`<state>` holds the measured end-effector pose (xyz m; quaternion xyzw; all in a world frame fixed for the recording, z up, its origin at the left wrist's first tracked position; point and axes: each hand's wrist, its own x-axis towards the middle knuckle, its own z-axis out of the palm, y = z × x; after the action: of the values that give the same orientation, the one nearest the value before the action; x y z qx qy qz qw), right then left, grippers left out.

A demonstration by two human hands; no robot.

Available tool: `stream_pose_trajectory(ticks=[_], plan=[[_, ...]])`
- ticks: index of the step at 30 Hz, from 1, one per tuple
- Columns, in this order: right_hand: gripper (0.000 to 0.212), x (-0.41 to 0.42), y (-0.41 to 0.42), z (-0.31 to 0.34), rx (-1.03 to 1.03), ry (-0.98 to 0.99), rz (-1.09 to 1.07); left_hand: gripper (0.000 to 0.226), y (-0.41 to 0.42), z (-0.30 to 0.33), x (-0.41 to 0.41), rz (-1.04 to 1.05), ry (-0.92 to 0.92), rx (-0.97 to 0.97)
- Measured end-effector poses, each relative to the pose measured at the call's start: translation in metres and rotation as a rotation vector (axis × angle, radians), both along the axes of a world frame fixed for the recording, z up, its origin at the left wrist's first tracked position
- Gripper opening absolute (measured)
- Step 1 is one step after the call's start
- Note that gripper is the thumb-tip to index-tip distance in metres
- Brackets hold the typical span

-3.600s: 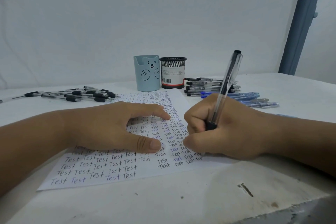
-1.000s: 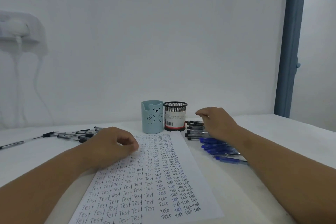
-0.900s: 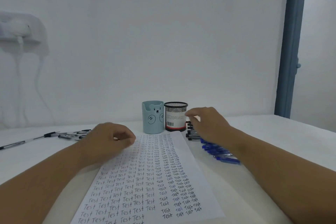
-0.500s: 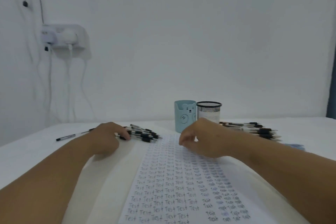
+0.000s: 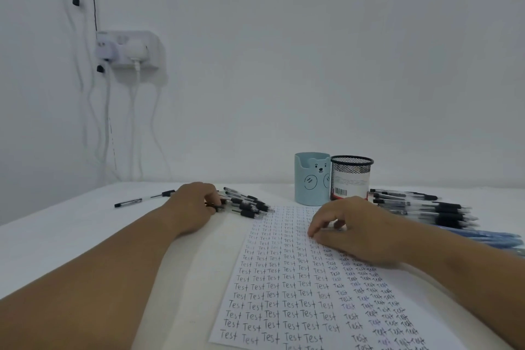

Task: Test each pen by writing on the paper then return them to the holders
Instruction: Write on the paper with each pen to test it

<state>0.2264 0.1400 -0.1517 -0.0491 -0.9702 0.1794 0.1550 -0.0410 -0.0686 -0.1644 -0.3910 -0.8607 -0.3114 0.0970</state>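
Black-capped slim pens [image 5: 245, 204] under left hand [image 5: 196, 207] (curled grip), beside paper [image 5: 284, 293]

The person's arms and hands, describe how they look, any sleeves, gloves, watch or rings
Both forearms are bare as far as the frame shows: no sleeves in view. The left hand and the right hand wear no gloves. No watch, bracelet or ring is visible on either wrist or on the fingers that show.

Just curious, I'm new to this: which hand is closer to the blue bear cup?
Right. The right hand rests on the paper just in front of the blue bear cup; the left hand is off to the cup's left, at the black pens.
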Motion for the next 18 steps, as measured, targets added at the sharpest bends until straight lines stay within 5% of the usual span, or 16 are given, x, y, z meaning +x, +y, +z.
stream_pose_trajectory(ticks=[6, 11, 14, 18], plan=[[0.012, 0.002, -0.002, 0.003, -0.021, -0.039, -0.016, 0.024, 0.001, 0.001, -0.001, -0.010, 0.046, -0.029], [0.012, 0.003, -0.002, 0.003, -0.030, -0.045, -0.020, 0.034, 0.007, 0.013, 0.015, -0.122, -0.027, 0.322], [0.013, 0.003, -0.003, 0.005, -0.034, -0.055, -0.022, 0.032, 0.014, 0.028, 0.035, -0.182, -0.268, 0.669], [0.012, 0.004, -0.004, 0.005, -0.041, -0.068, -0.037, 0.025, 0.017, 0.047, 0.062, -0.316, -0.883, 1.065]])
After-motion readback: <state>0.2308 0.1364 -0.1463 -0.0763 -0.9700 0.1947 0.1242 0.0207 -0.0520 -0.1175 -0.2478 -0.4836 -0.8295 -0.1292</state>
